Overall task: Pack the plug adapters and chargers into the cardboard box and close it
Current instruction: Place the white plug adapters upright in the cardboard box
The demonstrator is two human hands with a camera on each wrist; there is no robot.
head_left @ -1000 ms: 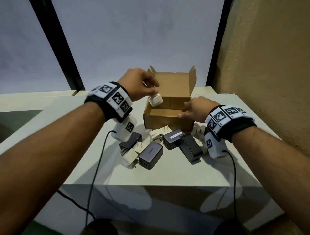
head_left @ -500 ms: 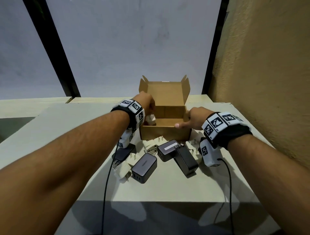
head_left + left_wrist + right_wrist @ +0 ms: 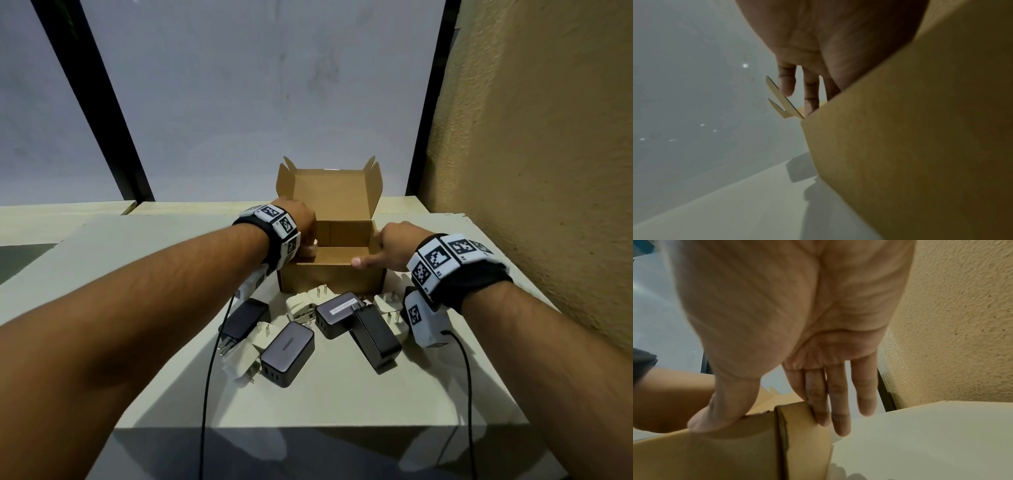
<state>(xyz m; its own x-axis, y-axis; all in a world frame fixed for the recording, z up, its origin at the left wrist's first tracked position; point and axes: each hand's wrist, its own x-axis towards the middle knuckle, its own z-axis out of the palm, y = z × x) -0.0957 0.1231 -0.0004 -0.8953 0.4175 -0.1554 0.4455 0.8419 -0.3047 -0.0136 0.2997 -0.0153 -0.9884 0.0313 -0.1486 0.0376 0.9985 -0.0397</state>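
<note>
I see the cardboard box (image 3: 329,277) standing open on the pale desk (image 3: 342,394), its lid flap raised at the back. My left hand (image 3: 298,222) reaches down inside the box at its left end; the head view hides what its fingers (image 3: 812,91) hold, and in the wrist view they point straight down past the box wall, so I cannot tell their grip. My right hand (image 3: 390,245) steadies the box's right front corner, thumb over the front rim, fingers (image 3: 838,402) straight along the side wall. In front of the box lie dark chargers (image 3: 287,353) and white plug adapters (image 3: 241,363), jumbled together and touching.
</note>
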